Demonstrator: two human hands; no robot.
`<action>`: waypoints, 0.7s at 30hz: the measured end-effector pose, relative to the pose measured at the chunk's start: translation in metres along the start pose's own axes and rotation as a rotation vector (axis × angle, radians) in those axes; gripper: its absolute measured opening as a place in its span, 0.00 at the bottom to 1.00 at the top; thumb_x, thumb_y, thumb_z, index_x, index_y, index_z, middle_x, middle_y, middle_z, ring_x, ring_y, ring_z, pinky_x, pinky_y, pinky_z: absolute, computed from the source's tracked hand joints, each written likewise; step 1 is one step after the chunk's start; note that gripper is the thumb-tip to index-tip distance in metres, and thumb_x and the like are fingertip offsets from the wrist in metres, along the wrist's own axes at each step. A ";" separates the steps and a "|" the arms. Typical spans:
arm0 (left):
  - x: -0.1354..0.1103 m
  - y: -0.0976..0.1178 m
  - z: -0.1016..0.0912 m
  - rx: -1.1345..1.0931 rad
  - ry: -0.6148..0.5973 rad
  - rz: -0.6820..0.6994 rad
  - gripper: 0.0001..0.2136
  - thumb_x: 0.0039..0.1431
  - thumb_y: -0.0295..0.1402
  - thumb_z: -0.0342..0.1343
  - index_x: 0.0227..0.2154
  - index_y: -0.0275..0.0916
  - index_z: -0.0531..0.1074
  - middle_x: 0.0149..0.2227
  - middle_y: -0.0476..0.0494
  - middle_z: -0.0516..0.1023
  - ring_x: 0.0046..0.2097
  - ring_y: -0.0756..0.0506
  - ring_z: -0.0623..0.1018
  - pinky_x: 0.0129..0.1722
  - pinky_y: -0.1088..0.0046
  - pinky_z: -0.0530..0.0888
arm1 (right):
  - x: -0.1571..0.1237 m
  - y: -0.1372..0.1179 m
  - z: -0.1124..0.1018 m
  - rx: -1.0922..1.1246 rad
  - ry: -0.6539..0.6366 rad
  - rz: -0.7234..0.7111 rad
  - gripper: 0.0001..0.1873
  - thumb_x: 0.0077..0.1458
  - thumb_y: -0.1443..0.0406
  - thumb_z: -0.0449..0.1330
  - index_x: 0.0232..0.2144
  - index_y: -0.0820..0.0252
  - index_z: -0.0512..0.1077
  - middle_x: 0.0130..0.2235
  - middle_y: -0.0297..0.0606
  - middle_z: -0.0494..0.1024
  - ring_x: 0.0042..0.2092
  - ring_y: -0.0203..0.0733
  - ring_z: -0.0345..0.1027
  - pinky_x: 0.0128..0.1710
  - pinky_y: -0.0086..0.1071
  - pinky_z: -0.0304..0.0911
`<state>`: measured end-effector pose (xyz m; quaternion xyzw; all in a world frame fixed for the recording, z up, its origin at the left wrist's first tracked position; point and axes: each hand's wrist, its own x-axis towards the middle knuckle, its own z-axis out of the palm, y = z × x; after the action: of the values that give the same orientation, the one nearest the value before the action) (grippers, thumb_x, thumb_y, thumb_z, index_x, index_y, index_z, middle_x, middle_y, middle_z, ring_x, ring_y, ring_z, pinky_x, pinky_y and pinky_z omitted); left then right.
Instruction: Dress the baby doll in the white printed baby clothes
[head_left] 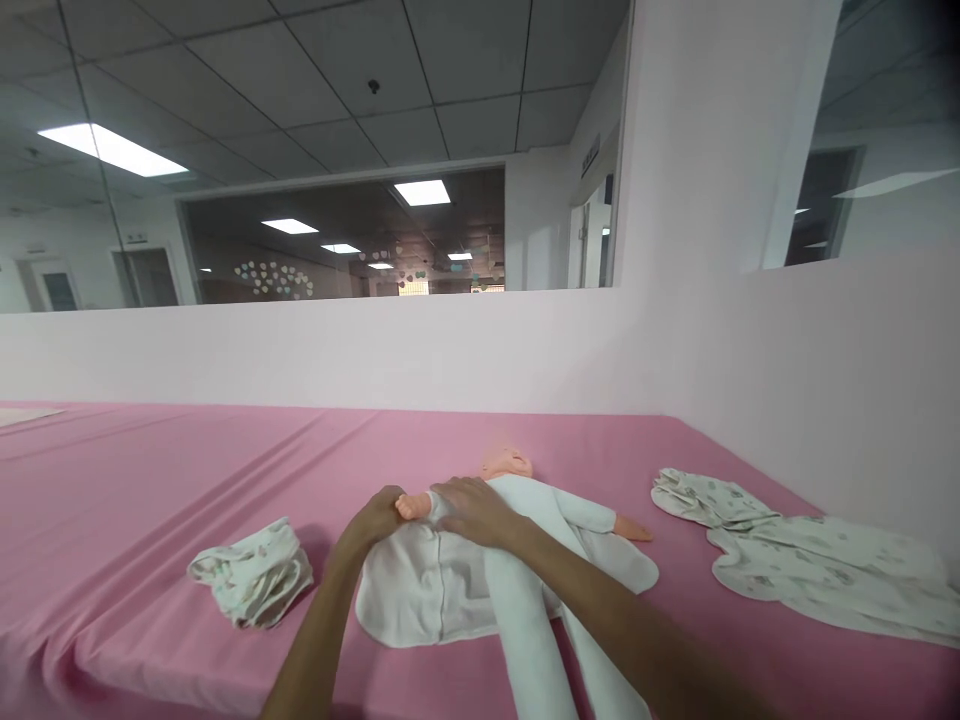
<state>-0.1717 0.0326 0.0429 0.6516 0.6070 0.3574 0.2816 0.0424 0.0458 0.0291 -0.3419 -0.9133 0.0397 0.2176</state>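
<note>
A baby doll (517, 600) with a white cloth body lies on its back, head away from me and legs towards me. Under it a white baby garment (409, 585) is spread out, with a seam down the part at left. My left hand (381, 515) is closed at the doll's small hand (413, 506), which sticks out to the left. Around the doll's arm, close to its shoulder, my right hand (480, 512) has its fingers curled; its forearm crosses over the doll's body. The fingertips of both hands are partly hidden. The doll's other arm (600, 515) stretches out to the right.
A pink sheet (187, 470) covers the padded surface. To the left lies a folded printed cloth (255, 575); at right a printed baby garment (817, 560) is laid out. A white wall (450, 350) with windows borders the back and right side.
</note>
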 end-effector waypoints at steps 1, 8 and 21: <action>-0.002 0.003 -0.005 -0.014 -0.010 -0.024 0.05 0.40 0.29 0.60 0.21 0.37 0.70 0.23 0.50 0.73 0.30 0.45 0.74 0.27 0.75 0.67 | 0.003 0.001 0.002 -0.021 -0.008 0.005 0.26 0.58 0.55 0.57 0.58 0.54 0.63 0.53 0.43 0.72 0.53 0.49 0.65 0.52 0.41 0.56; -0.015 0.033 -0.018 -0.233 0.092 -0.139 0.17 0.49 0.37 0.55 0.42 0.38 0.67 0.25 0.51 0.70 0.22 0.50 0.70 0.19 0.78 0.63 | 0.005 -0.002 0.005 -0.165 -0.022 0.082 0.26 0.61 0.55 0.52 0.60 0.53 0.61 0.49 0.44 0.73 0.49 0.49 0.67 0.48 0.41 0.58; -0.016 0.086 0.011 -0.570 0.289 -0.013 0.10 0.50 0.35 0.57 0.34 0.40 0.65 0.23 0.56 0.63 0.19 0.55 0.62 0.19 0.80 0.62 | 0.005 -0.035 0.006 -0.348 0.030 0.230 0.23 0.53 0.74 0.54 0.53 0.73 0.64 0.47 0.60 0.71 0.49 0.57 0.65 0.46 0.46 0.60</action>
<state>-0.1120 0.0083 0.1037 0.4848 0.5205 0.6002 0.3659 0.0155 0.0222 0.0336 -0.4771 -0.8579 -0.0992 0.1628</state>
